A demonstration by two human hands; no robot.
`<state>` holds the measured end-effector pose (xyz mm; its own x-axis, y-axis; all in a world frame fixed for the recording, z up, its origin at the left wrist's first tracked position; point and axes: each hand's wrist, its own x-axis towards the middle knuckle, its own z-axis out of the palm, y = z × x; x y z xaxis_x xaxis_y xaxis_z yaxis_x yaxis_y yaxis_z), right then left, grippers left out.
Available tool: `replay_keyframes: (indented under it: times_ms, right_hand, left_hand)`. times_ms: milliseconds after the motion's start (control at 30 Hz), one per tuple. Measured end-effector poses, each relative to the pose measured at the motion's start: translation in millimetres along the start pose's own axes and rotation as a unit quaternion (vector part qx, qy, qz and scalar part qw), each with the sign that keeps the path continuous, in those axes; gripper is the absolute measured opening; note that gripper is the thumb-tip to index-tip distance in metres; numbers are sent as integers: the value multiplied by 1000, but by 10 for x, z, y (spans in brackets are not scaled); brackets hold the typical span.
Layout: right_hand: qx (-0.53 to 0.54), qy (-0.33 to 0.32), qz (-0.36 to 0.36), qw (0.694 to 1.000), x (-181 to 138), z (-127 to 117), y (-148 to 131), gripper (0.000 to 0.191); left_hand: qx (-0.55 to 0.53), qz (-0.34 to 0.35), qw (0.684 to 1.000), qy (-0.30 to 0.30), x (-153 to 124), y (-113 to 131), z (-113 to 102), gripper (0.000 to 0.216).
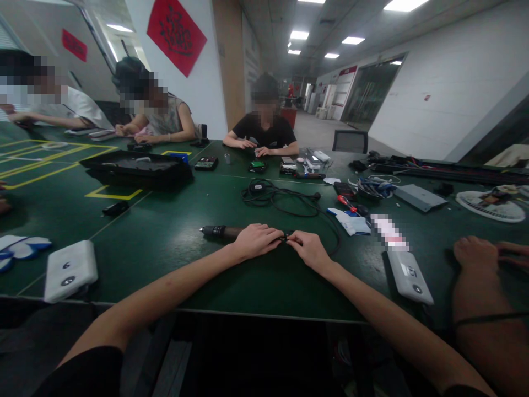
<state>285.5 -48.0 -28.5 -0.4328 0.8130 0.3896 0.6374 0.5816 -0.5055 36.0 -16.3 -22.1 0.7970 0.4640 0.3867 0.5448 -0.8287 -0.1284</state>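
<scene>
An electric screwdriver point(228, 233) with a dark body lies on the green table, its metal tip pointing left. My left hand point(257, 241) is closed over the rear part of its body. At the tail end, my right hand point(309, 248) pinches a small dark piece, apparently a cable connector, close to my left fingertips. The fingers cover most of this piece, so I cannot tell whether it is joined to the screwdriver. Just beyond my hands lies a coiled black cable point(285, 205) with a black power adapter point(258, 188); one strand curves down behind my right hand.
White power banks point(71, 271) point(410, 278) lie left and right near the table edge. A red screwdriver point(346, 203) and gloves point(352, 221) are right of the cable. A black tray point(138, 170) stands back left. A neighbour's arm point(475, 275) rests at right; several people sit opposite.
</scene>
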Motion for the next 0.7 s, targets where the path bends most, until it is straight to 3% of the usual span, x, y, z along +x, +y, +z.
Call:
replay_keyframes:
  times_ms: [267,700]
  right_hand:
    - [-83,28,-25,996,-136,106,21,3]
    - [-66,-2,-53,996,-144,1,-62,9]
  left_hand:
    - [4,13,1000,7,-6,65,76,28]
    - [1,-3,1000,6,-38,106,26,24]
